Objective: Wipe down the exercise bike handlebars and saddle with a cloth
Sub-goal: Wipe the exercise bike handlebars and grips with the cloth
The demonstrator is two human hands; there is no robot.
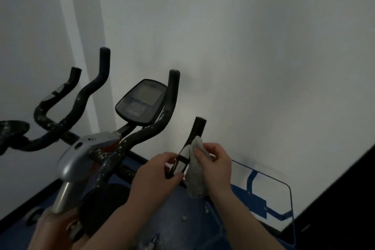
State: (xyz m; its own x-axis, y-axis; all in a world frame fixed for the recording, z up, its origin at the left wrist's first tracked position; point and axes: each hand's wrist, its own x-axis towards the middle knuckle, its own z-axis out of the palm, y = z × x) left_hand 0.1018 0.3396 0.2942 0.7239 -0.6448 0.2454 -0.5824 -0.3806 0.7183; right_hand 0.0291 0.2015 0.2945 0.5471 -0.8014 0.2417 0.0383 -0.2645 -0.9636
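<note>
The exercise bike's black handlebars [168, 107] curve up in front of me, their foam speckled with white flecks. My left hand [156, 170] grips the lower part of the near right grip [197, 128], beside its silver sensor plate. My right hand [213, 160] holds a grey cloth [195, 180] pressed against that same grip, the cloth hanging down below my fingers. The saddle is out of view.
A dark console with a grey screen [143, 100] sits between the bars above a silver stem housing [81, 154]. A white wall stands close behind. At the lower right lies a glass pane [284, 199] over blue flooring, next to a black panel [345, 199].
</note>
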